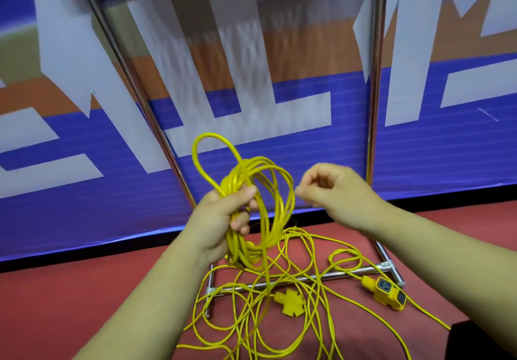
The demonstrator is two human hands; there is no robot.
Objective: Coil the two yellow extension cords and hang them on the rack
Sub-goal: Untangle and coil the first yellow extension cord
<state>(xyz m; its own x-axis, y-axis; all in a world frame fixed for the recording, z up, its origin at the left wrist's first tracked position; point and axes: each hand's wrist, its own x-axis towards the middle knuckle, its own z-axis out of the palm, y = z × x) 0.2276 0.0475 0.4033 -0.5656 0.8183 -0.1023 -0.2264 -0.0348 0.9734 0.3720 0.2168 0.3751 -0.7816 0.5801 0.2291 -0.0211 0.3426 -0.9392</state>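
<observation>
Up before the rack (131,79) and its chrome poles, the left hand (221,217) grips a coil of yellow cord (233,182), fingers wrapped round the bunched loops. Just beside it hovers the right hand (333,189), fingers curled and blurred, so a pinched strand cannot be told. Down on the red floor (84,303), loose cord (267,281) sprawls across the rack's base bar (335,274), with a socket block (389,294) near its right end.

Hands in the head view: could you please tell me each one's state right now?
Left hand: holding the coiled yellow cord.
Right hand: curled beside it, blurred; grip cannot be told.
</observation>
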